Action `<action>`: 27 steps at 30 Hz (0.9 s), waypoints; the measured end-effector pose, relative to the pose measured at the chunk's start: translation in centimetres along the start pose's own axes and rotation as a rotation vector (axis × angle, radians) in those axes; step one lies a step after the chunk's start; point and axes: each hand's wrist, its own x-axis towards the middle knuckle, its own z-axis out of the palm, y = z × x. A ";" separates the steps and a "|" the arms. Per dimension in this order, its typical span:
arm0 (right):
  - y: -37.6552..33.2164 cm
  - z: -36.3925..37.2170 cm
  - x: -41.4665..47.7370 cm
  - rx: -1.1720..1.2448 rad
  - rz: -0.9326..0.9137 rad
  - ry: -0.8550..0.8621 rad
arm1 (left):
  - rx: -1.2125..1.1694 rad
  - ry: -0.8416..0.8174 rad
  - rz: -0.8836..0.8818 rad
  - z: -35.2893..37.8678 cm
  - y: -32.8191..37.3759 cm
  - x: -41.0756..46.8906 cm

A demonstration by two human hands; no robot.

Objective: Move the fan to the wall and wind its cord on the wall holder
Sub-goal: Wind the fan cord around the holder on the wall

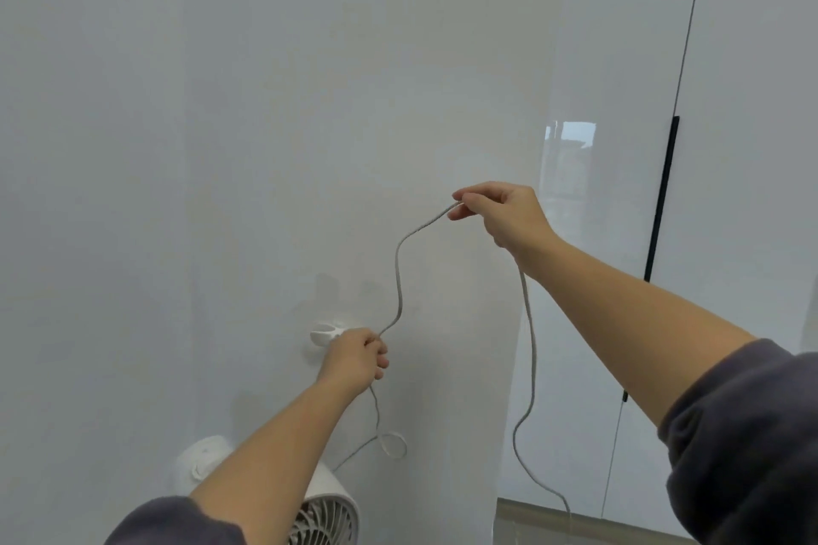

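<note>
Single head cam, wide-angle, worn view. Faces forward at the wall (pixel 221 146), close in, roughly arm's reach, both forearms enter from the bottom edge. Pitch is fairly level to slightly down: the fan (pixel 327 504) is cut off at the bottom edge, and a strip of floor (pixel 575 522) shows bottom right. Glossy cabinet doors (pixel 743 146) fill the right third. No second view, so no overlap.

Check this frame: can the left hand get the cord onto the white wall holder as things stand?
Probably yes. The left hand pinches the cord right beside the wall holder, with nothing visible between them, and the slack up to the right hand leaves it free to move.
</note>
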 end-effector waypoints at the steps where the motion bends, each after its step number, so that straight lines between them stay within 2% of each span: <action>1: 0.8 -0.3 -0.1 -0.023 0.021 0.000 | -0.025 0.050 0.014 -0.4 0.3 0.3; 4: 3.2 -0.4 -0.5 -0.105 0.088 -0.059 | -0.073 0.173 0.135 -2.0 2.1 1.7; 8: 5.0 0.7 -1.1 -0.091 0.198 -0.249 | -0.127 0.284 0.277 -4.0 5.7 2.6; 14: 5.8 3.0 -1.2 -0.113 0.183 -0.435 | -0.183 0.232 0.410 -5.4 9.7 3.4; 17: 6.3 3.6 -1.1 -0.091 0.161 -0.366 | -0.104 0.196 0.393 -6.2 8.8 3.5; 22: 6.9 3.2 -0.3 -0.071 0.094 -0.200 | 0.336 0.021 0.265 -5.8 2.4 3.5; 25: 7.5 2.6 0.1 -0.160 0.041 -0.072 | 0.607 -0.101 0.199 -6.1 -2.0 3.5; 27: 8.1 1.7 0.2 -0.263 0.011 0.013 | 0.657 -0.090 0.163 -6.8 -3.9 3.4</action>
